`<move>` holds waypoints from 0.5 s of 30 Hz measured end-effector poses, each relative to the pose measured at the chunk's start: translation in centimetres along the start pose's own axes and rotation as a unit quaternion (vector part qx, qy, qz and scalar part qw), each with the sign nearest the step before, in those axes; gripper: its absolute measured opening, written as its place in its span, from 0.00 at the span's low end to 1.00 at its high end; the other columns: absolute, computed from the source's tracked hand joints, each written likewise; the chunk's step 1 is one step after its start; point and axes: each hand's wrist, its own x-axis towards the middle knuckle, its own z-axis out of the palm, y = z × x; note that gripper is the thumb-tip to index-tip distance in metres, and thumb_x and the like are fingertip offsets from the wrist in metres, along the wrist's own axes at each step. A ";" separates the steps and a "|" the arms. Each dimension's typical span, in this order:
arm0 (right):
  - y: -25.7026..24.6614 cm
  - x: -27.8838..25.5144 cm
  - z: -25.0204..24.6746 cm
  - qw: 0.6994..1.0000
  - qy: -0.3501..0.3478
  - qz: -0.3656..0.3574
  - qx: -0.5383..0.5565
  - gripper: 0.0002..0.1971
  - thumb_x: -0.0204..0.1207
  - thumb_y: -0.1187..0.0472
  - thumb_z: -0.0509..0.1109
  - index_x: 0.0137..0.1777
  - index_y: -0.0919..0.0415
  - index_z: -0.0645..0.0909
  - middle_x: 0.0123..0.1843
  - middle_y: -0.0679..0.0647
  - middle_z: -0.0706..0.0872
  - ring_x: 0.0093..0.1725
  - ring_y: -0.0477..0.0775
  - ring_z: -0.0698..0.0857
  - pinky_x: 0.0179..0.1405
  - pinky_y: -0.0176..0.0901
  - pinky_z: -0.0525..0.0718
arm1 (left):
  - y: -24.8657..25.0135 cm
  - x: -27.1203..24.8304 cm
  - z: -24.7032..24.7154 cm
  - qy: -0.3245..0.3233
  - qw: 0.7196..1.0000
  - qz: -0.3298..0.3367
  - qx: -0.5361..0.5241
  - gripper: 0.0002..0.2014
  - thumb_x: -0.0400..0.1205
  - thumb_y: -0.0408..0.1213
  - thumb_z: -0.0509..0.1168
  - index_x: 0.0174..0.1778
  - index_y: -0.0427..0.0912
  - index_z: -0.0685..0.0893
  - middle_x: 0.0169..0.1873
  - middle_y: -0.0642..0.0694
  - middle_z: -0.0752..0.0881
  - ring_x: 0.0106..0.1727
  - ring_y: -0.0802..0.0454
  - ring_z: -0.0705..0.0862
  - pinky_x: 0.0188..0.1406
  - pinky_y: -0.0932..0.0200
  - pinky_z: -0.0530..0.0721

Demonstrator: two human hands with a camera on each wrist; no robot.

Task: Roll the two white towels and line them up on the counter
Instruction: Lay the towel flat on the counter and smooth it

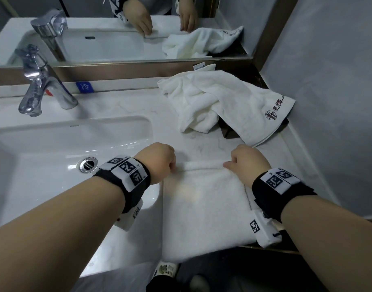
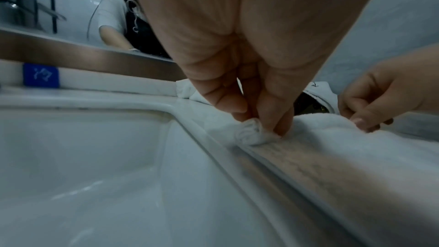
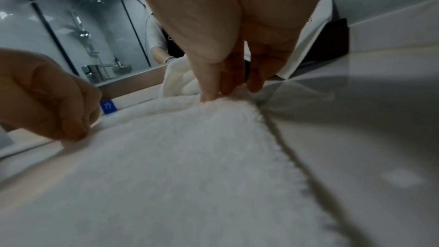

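Observation:
A white towel (image 1: pixel 204 209) lies flat on the counter (image 1: pixel 126 106) to the right of the sink, its near end hanging over the front edge. Its far edge is turned into a thin roll (image 2: pixel 249 132). My left hand (image 1: pixel 159 161) pinches the roll's left end; in the left wrist view the fingers (image 2: pixel 273 115) curl around it. My right hand (image 1: pixel 248 161) pinches the roll's right end, thumb and fingers (image 3: pixel 213 89) on the fold. A second white towel (image 1: pixel 218 102) with a dark logo lies crumpled at the back right.
The white sink (image 1: pixel 54 148) with its drain (image 1: pixel 88 164) fills the left. A chrome tap (image 1: pixel 39 89) stands behind it. A mirror (image 1: pixel 117 28) runs along the back. A dark object (image 1: pixel 229 129) lies under the crumpled towel. A grey wall (image 1: pixel 328 70) closes the right side.

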 end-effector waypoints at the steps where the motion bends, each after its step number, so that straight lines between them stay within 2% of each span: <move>1: -0.2 0.1 -0.1 1.000 -0.007 0.012 0.004 0.18 0.78 0.54 0.70 0.31 0.60 0.71 0.46 0.57 0.75 0.47 0.59 0.79 0.48 0.48 0.74 | 0.2 -0.1 0.2 0.006 1.000 -0.008 -0.011 0.13 0.75 0.25 0.61 0.42 0.45 0.89 0.45 0.51 0.84 0.48 0.48 0.82 0.45 0.58 0.80; 3: -0.3 0.2 0.0 0.999 0.002 0.034 0.032 0.17 0.77 0.55 0.72 0.32 0.59 0.70 0.45 0.56 0.77 0.45 0.56 0.77 0.47 0.48 0.75 | 0.6 -0.3 0.6 0.024 0.999 -0.019 -0.037 0.12 0.73 0.25 0.63 0.38 0.45 0.88 0.42 0.52 0.83 0.47 0.49 0.82 0.44 0.59 0.79; 5: -0.1 0.2 0.4 0.995 0.034 0.043 0.080 0.10 0.75 0.57 0.74 0.42 0.61 0.77 0.45 0.55 0.79 0.46 0.55 0.79 0.48 0.47 0.77 | 0.6 -0.4 0.8 0.044 0.996 -0.030 -0.068 0.12 0.72 0.25 0.64 0.38 0.46 0.89 0.41 0.52 0.86 0.47 0.49 0.83 0.47 0.56 0.83; 6: 0.0 0.2 0.5 0.993 0.040 0.044 0.098 0.09 0.74 0.58 0.75 0.48 0.61 0.80 0.46 0.54 0.79 0.47 0.56 0.80 0.49 0.46 0.77 | 0.4 -0.5 0.9 0.050 0.994 -0.038 -0.091 0.12 0.72 0.26 0.64 0.38 0.47 0.89 0.41 0.52 0.87 0.47 0.50 0.84 0.47 0.56 0.84; 9: 0.2 0.3 0.7 0.992 0.021 0.052 0.110 0.13 0.75 0.57 0.75 0.58 0.59 0.84 0.51 0.56 0.84 0.54 0.56 0.82 0.54 0.43 0.78 | -0.3 -0.4 1.1 0.064 0.985 -0.049 -0.151 0.13 0.73 0.27 0.66 0.34 0.53 0.85 0.36 0.56 0.86 0.41 0.55 0.84 0.37 0.65 0.80; 11: 0.2 0.6 0.7 0.993 0.013 0.054 0.105 0.14 0.75 0.57 0.74 0.59 0.58 0.85 0.54 0.57 0.86 0.55 0.56 0.83 0.54 0.41 0.78 | -0.7 -0.3 1.4 0.077 0.982 -0.050 -0.166 0.12 0.73 0.28 0.68 0.36 0.53 0.84 0.35 0.57 0.85 0.39 0.57 0.83 0.33 0.68 0.75; 15: 0.5 0.9 0.7 0.995 0.009 0.050 0.087 0.12 0.75 0.57 0.74 0.57 0.59 0.85 0.45 0.52 0.81 0.49 0.53 0.81 0.48 0.41 0.76 | -1.4 0.1 2.0 0.092 0.978 -0.064 -0.175 0.10 0.74 0.31 0.70 0.46 0.51 0.84 0.41 0.56 0.83 0.43 0.55 0.81 0.36 0.67 0.74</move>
